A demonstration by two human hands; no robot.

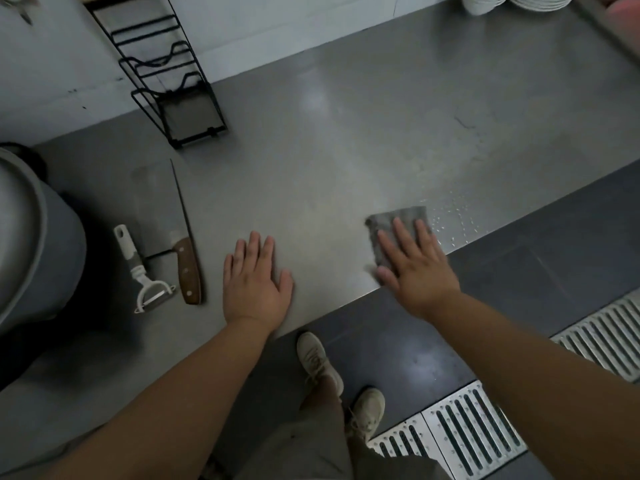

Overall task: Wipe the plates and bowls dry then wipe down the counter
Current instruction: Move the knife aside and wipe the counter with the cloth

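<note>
I judge plates (540,1) and bowls (479,3) dried, stacked. Wiping the desk (329,150) is underway: right grip (419,268) presses grey cloth (398,220), fingers straight; left grip (256,282) flat, empty. Droplets (453,216) ahead.

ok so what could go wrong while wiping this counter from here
The droplets lie just right of the cloth under the right hand, close to the front edge of the counter; a careless sweep could push water onto the floor by the shoes. The cleaver and peeler lie loose left of the left hand; wiping that way could catch the blade or knock them off.
</note>
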